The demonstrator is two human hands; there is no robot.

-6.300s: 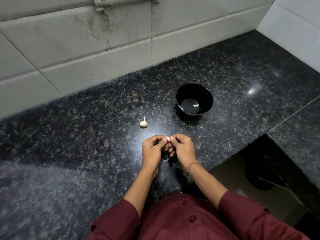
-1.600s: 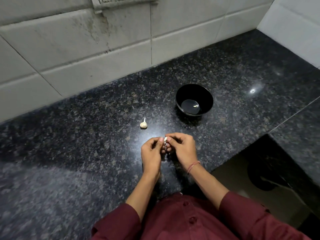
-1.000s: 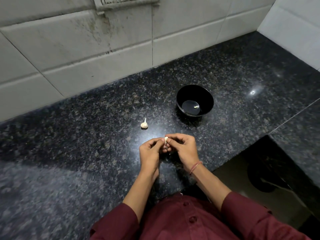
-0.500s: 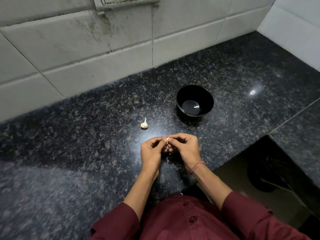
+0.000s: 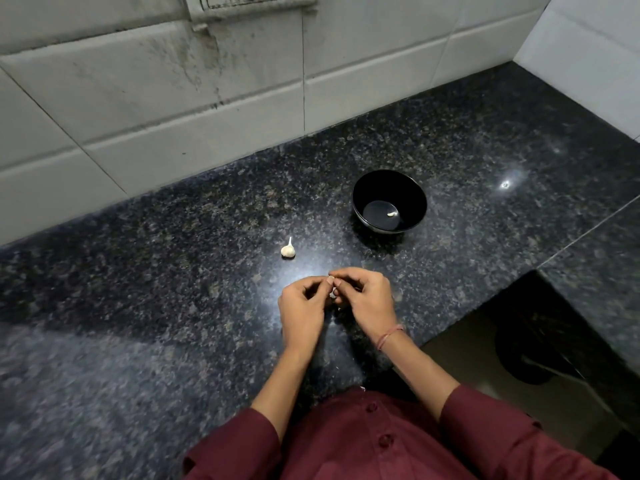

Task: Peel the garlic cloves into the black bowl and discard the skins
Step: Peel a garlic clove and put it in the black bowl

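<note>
You're pinching one garlic clove [image 5: 333,293] between left hand [image 5: 302,310] and right hand [image 5: 367,301], keeping it near the black bowl [image 5: 389,200] for dropping.

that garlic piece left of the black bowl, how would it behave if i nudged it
The garlic piece is small, so probably very light. Its rounded body and pointed tip suggest it would roll in an arc. The countertop looks glossy, so it may also skid.
</note>
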